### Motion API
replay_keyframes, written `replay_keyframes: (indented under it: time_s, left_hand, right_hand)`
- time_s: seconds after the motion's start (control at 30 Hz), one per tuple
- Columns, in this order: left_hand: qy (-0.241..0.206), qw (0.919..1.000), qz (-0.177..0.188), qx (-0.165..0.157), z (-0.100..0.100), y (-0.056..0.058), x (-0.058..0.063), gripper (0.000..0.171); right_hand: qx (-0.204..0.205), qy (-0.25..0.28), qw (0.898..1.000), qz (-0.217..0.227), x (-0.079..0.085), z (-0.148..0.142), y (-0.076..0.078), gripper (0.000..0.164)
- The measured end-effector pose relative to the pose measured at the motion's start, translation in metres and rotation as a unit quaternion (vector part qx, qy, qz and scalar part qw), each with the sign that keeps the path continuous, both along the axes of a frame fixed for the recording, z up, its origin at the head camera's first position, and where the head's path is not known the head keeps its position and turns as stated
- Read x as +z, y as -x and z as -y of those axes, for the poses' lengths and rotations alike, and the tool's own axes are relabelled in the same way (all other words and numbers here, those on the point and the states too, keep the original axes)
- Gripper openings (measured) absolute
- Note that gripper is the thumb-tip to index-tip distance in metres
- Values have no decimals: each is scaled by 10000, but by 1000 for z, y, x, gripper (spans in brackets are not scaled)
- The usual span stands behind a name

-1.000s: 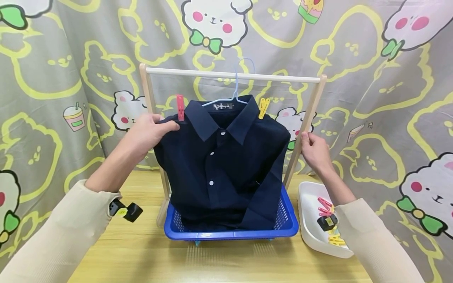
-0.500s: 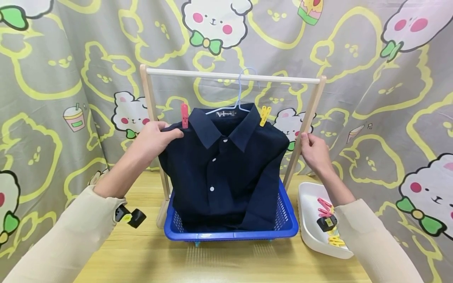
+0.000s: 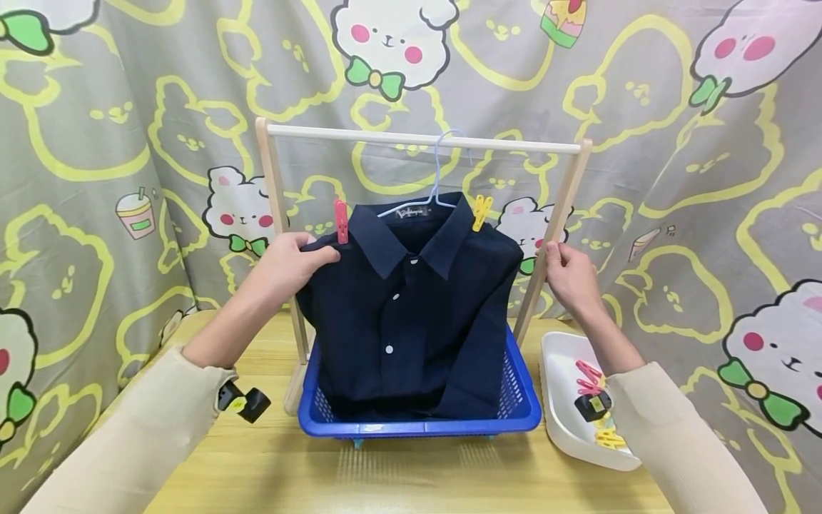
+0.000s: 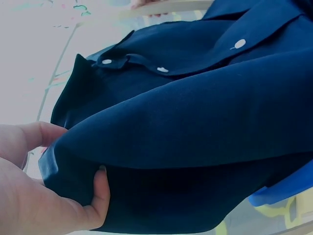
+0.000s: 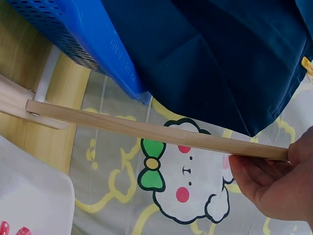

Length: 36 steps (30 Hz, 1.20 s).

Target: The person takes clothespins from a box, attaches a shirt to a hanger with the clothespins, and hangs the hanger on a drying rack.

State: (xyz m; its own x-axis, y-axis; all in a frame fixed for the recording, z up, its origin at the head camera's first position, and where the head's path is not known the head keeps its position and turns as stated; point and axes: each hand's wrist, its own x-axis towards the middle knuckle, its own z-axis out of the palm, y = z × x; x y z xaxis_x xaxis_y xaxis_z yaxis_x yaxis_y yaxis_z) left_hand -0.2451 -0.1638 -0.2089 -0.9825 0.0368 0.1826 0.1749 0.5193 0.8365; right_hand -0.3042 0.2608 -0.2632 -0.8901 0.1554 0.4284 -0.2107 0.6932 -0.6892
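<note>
A dark navy button-up shirt (image 3: 359, 314) hangs on a light blue hanger (image 3: 437, 171), whose hook is over the white rail (image 3: 359, 134). My left hand (image 3: 292, 260) pinches the shirt's shoulder on the left, beside a red clothespin (image 3: 342, 223); a yellow clothespin (image 3: 480, 213) is clipped on the other shoulder. In the left wrist view, thumb and fingers of the left hand (image 4: 44, 200) press on the folded cloth. My right hand (image 3: 571, 275) grips the rack's right wooden post (image 3: 554, 225). The right wrist view shows its fingers around that post (image 5: 195, 139).
The shirt's lower part lies in a blue basket (image 3: 417, 428) under the rail. At its right stands a white tray (image 3: 561, 435) with red clothespins (image 3: 589, 378) and yellow clothespins (image 3: 610, 437). A patterned curtain (image 3: 212, 57) rises behind the wooden tabletop (image 3: 257, 464).
My left hand has moved down and slightly right, carrying the shirt's shoulder with it. Collar and clothespins sit lower, and the hanger's hook has come down onto the rail. The right hand stays put.
</note>
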Motion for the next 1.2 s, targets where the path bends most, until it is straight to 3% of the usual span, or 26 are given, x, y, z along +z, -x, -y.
replay_keyframes:
  time_s: [0.7, 1.2]
  left_hand:
    - [60, 9999, 60, -92, -1, 0, -10, 32]
    - [-13, 9997, 93, -214, 6, -7, -11, 47]
  right_hand:
    - [134, 166, 9998, 63, -2, -2, 1, 61]
    - [47, 237, 9997, 57, -2, 0, 0, 61]
